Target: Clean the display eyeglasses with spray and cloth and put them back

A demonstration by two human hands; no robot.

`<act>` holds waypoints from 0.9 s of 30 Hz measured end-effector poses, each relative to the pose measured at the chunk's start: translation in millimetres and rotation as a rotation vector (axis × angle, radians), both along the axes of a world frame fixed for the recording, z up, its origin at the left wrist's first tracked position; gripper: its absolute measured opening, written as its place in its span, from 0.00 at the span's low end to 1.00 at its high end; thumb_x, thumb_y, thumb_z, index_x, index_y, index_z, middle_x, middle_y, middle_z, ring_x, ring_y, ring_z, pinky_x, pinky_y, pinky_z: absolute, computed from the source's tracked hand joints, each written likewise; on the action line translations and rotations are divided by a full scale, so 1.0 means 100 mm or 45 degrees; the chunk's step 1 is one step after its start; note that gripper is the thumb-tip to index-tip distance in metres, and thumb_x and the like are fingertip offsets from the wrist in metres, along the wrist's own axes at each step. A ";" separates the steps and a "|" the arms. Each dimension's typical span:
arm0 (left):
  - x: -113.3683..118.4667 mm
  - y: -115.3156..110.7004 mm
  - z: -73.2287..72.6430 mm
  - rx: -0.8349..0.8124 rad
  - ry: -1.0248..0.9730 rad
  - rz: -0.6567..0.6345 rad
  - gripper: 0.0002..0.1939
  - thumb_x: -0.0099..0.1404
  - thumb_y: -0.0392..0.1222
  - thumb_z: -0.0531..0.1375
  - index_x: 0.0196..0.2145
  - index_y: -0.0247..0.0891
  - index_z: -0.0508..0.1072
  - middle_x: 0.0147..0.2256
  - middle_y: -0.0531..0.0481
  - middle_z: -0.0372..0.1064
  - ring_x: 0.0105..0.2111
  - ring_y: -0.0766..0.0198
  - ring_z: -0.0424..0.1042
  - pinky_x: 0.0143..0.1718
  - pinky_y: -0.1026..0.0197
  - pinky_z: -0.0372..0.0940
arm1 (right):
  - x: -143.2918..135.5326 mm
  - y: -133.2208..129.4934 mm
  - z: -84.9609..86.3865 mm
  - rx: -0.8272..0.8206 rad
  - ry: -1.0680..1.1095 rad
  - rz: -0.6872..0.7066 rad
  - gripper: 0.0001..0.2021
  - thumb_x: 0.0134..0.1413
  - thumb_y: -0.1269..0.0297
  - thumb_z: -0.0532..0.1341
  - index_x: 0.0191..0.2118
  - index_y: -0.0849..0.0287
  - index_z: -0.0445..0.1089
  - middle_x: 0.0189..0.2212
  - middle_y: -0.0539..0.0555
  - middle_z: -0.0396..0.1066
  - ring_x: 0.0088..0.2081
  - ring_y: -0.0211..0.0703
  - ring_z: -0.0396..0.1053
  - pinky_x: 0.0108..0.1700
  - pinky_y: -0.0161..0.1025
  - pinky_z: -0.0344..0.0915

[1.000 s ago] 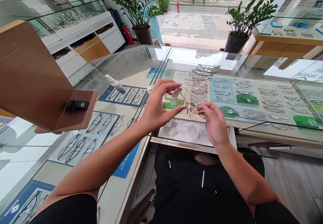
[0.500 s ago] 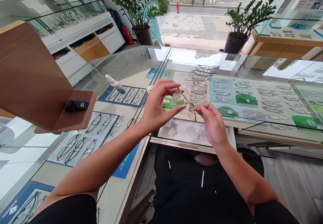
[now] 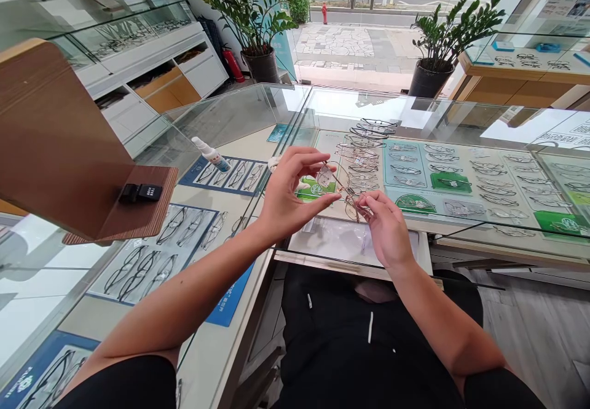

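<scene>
A pair of thin-rimmed eyeglasses (image 3: 342, 181) is held up between my two hands above the glass counter. My left hand (image 3: 295, 190) is curved like a C, its fingers and thumb closed on the frame from the left. From the right, my right hand (image 3: 387, 224) pinches the frame with thumb and fingertips near the lower lens. One lens carries a pale sticker. Just below my hands, a shallow white drawer (image 3: 332, 243) holds clear plastic wrapping.
Several eyeglasses (image 3: 442, 169) lie in rows under the counter's glass top. On the left glass stand a white spray bottle (image 3: 212, 154) and a brown folding stand (image 3: 83, 144) with a small black device (image 3: 141, 192). Potted plants (image 3: 260, 61) stand beyond the counter.
My right hand and its fingertips have shifted very slightly on the eyeglasses. The left hand keeps nearly the same place, and everything else looks unchanged.
</scene>
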State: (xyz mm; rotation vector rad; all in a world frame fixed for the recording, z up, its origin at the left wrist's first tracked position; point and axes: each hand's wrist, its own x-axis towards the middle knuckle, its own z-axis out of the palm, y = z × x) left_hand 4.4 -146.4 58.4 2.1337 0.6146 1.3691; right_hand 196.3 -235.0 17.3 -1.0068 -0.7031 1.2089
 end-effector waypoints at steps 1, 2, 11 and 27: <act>0.00 0.01 -0.01 -0.005 0.003 0.005 0.33 0.61 0.55 0.77 0.59 0.44 0.75 0.56 0.41 0.69 0.50 0.55 0.82 0.56 0.50 0.79 | 0.00 0.00 0.00 -0.011 0.005 -0.009 0.09 0.58 0.55 0.68 0.31 0.52 0.76 0.35 0.51 0.72 0.43 0.46 0.69 0.53 0.44 0.67; 0.00 0.01 -0.02 -0.009 0.007 0.008 0.33 0.60 0.55 0.77 0.59 0.44 0.75 0.56 0.41 0.69 0.50 0.55 0.82 0.55 0.50 0.79 | -0.01 0.00 0.00 -0.020 0.010 -0.022 0.09 0.57 0.55 0.68 0.31 0.52 0.76 0.35 0.51 0.72 0.43 0.46 0.69 0.52 0.44 0.67; -0.01 0.05 -0.07 -0.035 0.032 0.017 0.35 0.59 0.56 0.77 0.59 0.43 0.75 0.56 0.41 0.70 0.51 0.56 0.79 0.55 0.51 0.78 | -0.01 -0.01 0.03 -0.075 0.151 -0.064 0.06 0.52 0.59 0.71 0.32 0.53 0.76 0.34 0.50 0.74 0.42 0.44 0.72 0.50 0.42 0.70; 0.00 0.06 -0.09 -0.038 0.109 0.050 0.34 0.61 0.57 0.76 0.60 0.43 0.76 0.56 0.40 0.71 0.52 0.56 0.77 0.54 0.51 0.77 | 0.00 0.01 0.04 -0.040 0.226 -0.083 0.05 0.48 0.65 0.71 0.30 0.52 0.74 0.36 0.50 0.70 0.43 0.44 0.73 0.53 0.45 0.74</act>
